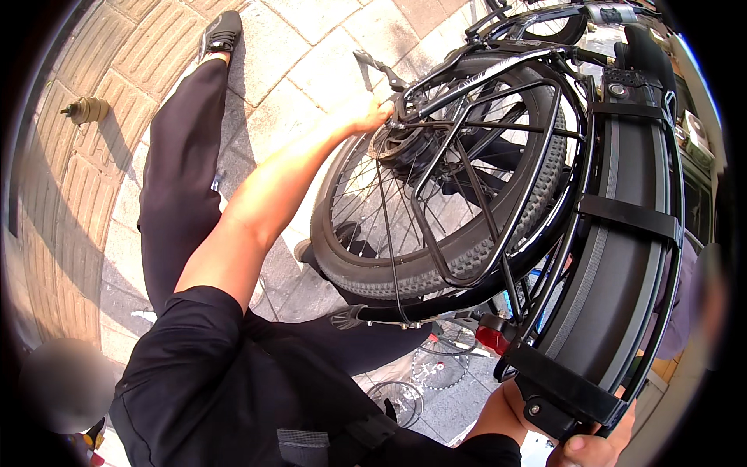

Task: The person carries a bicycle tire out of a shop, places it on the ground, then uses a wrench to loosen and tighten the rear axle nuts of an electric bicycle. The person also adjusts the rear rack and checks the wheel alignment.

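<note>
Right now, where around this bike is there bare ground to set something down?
Bare paving lies between the person's leg and the rear wheel. It is crowded under the rack, where sprockets lie; the left hand is at the hub.

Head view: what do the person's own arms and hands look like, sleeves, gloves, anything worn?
Both hands are bare, with no gloves. The left hand ends a bare forearm and elbow; a short black sleeve covers the upper arm. No watch or band shows on that arm. The right hand shows only partly at the lower edge, its bare forearm emerging from another black sleeve.
</note>
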Demonstrator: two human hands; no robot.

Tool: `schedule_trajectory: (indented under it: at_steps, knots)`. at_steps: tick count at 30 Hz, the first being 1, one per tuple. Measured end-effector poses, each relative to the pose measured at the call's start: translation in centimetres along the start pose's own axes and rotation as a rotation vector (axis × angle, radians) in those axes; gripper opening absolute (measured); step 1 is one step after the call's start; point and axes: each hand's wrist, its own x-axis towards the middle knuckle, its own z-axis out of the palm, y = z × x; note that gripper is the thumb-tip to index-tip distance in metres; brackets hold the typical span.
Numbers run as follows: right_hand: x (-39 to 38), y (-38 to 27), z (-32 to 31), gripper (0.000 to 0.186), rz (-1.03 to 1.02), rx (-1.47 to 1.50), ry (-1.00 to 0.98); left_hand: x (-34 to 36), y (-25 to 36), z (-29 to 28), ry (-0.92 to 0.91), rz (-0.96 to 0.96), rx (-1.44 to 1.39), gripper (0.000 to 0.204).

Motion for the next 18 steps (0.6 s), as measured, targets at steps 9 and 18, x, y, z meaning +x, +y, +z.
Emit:
schedule_trajectory:
  at_steps: [9, 18]
  knots:
    - [-0.4, 0.3, 0.1, 0.052, -0.057, -0.076, 0.024, -2.0, 1.6, -3.5, -0.225, 0.048, 0.032, 0.053]
    - [0.1, -0.2, 0.1, 0.051, 0.018, -0.006, -0.006, -1.3, 0.8, -1.5, -0.071, -0.002, -0.121, 0.054]
